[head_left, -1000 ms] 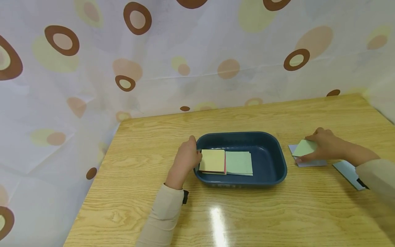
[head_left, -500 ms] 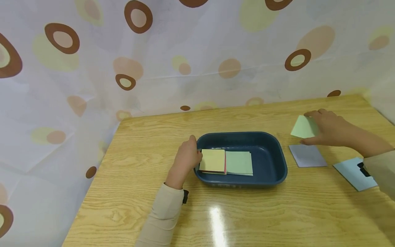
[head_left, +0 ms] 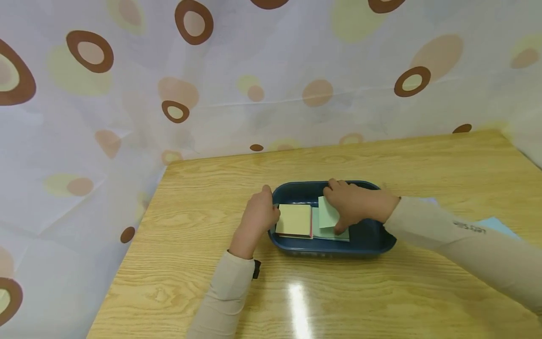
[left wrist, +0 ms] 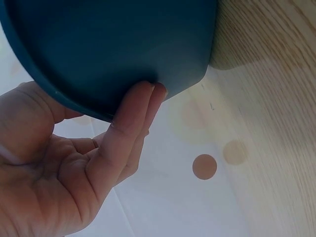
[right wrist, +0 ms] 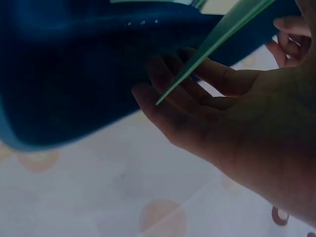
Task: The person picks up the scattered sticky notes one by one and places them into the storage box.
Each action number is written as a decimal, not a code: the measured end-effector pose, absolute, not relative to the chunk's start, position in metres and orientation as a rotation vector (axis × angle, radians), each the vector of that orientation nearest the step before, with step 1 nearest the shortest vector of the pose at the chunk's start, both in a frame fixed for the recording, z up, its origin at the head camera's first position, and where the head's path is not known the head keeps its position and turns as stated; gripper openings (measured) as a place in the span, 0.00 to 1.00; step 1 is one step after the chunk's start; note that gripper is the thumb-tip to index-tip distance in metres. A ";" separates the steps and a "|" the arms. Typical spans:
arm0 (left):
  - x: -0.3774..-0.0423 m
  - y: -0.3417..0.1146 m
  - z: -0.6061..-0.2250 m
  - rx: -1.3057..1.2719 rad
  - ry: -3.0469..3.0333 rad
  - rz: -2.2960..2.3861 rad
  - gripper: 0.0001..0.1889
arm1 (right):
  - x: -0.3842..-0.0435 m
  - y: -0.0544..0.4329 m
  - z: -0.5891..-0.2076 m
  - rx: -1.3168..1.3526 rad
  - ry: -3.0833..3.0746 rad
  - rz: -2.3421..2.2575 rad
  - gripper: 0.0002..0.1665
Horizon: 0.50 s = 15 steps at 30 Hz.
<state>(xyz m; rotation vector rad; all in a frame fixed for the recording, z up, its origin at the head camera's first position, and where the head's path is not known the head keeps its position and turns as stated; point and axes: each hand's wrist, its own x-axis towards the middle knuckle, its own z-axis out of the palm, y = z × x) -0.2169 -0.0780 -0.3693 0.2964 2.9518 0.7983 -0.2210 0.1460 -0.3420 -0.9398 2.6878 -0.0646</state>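
Inside a dark blue plastic basin [head_left: 292,249] two stacks of square paper lie side by side. On the left is the stack topped with yellow paper [head_left: 295,219]; beside it lies a pale green paper stack [head_left: 334,234]. My left hand [head_left: 257,215] grips the basin's left rim, thumb inside and fingers against the outer wall [left wrist: 123,54] in the left wrist view. Over the green stack my right hand [head_left: 355,205] holds a thin bundle of green paper [head_left: 327,214] by its edges. The right wrist view shows this green paper [right wrist: 212,54] edge-on between thumb and fingers.
To the right on the wooden table [head_left: 190,212], light blue paper [head_left: 497,227] and a sliver of lavender paper [head_left: 431,201] show from behind the right sleeve. A patterned curtain [head_left: 233,117] hangs along the back and left.
My right hand lifted the green paper off the lavender paper at the right and carried it left into the basin. The left hand stays on the rim.
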 end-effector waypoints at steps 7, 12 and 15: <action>-0.216 -0.075 -0.368 0.298 2.959 0.773 0.18 | -0.228 0.128 -0.359 -0.903 2.609 0.057 0.50; -0.216 -0.076 -0.366 0.274 2.965 0.764 0.17 | -0.229 0.118 -0.363 -0.902 2.584 0.092 0.51; -0.216 -0.077 -0.366 0.279 2.948 0.776 0.17 | -0.229 0.113 -0.364 -0.853 2.554 0.135 0.52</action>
